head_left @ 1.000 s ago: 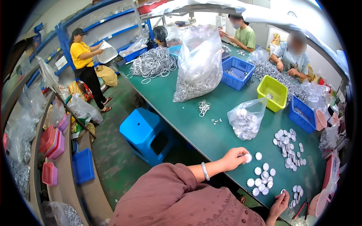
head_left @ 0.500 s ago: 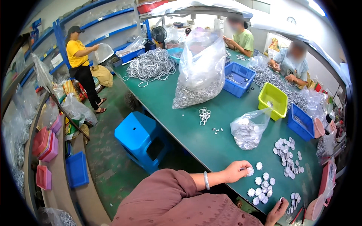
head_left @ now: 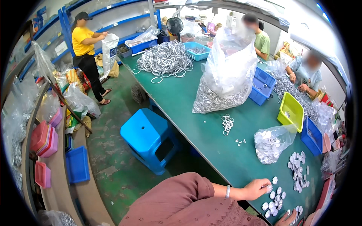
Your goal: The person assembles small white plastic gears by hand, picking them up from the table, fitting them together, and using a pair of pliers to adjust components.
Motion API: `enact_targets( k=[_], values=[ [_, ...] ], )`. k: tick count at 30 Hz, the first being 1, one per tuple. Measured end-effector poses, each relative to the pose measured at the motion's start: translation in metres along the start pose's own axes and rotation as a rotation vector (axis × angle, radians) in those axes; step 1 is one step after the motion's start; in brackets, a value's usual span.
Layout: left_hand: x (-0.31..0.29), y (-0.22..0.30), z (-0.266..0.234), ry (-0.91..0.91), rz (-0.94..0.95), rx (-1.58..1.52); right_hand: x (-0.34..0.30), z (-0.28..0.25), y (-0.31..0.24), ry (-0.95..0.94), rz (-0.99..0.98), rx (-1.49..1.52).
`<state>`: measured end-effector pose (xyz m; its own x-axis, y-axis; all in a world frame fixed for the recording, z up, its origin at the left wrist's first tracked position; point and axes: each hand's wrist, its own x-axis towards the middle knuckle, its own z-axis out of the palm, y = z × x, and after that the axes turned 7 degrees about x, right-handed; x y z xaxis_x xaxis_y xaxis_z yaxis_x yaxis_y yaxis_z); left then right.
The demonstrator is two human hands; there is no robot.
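Note:
My left hand reaches over the green table near its front edge. A pale, scalloped disc is pinched in its fingertips. Several more scalloped discs lie loosely beside it. My right hand, partly cut off by the picture's dark lower rim, has its fingers bent around another pale disc. Close to that hand sits a small cluster of discs. A larger spread of discs lies farther back, near a clear bag full of similar discs.
A large clear bag of rings stands mid-table, with a heap of rings behind it. Blue bins and a lime bin line the right side. A blue stool stands left. Two people sit opposite; one in yellow stands by shelves.
The view has turned left, so the table's contents appear farther right. The standing person now holds up a white printed sack. Both my hands still work at the discs.

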<state>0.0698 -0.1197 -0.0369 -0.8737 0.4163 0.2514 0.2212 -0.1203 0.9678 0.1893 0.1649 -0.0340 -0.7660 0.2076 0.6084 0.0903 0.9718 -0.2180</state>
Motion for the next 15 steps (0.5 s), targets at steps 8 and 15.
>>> enact_targets(
  k=[8,15],
  values=[
    [-0.003,0.0,-0.003,-0.003,0.019,-0.098,0.006,-0.001,-0.011,0.077,-0.093,-0.053],
    [-0.007,0.0,-0.012,-0.043,0.047,-0.036,0.012,0.004,-0.027,0.182,-0.2,-0.083]
  ],
)
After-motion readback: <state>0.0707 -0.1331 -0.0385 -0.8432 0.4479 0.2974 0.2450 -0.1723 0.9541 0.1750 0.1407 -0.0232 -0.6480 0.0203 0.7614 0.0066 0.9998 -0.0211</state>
